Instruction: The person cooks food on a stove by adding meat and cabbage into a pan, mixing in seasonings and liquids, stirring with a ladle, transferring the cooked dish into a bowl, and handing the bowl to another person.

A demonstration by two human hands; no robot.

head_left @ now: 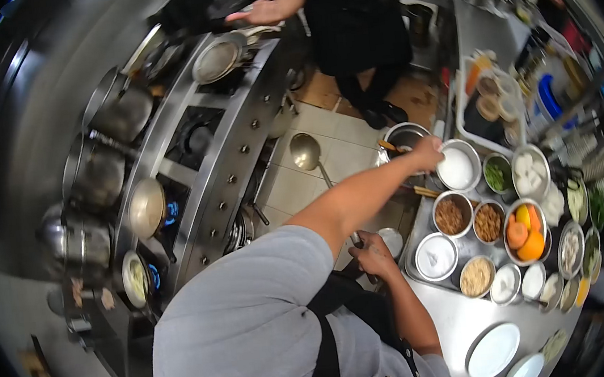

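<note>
My left hand reaches across at the end of a bare arm. Its fingers are closed at the near rim of a steel bowl of white contents. Lower down, my right hand is wrapped round the handle of a long ladle. My left forearm hides the middle of that handle, and the ladle's round bowl hangs over the floor beside the stove. Around the left hand are a bowl of chopped greens, a bowl of brown shreds and a pot with a wooden-handled utensil.
A stove runs along the left, with a lit burner under a light pan and another under a pan of pale food. White plates lie on the right counter. A person in a black apron stands ahead.
</note>
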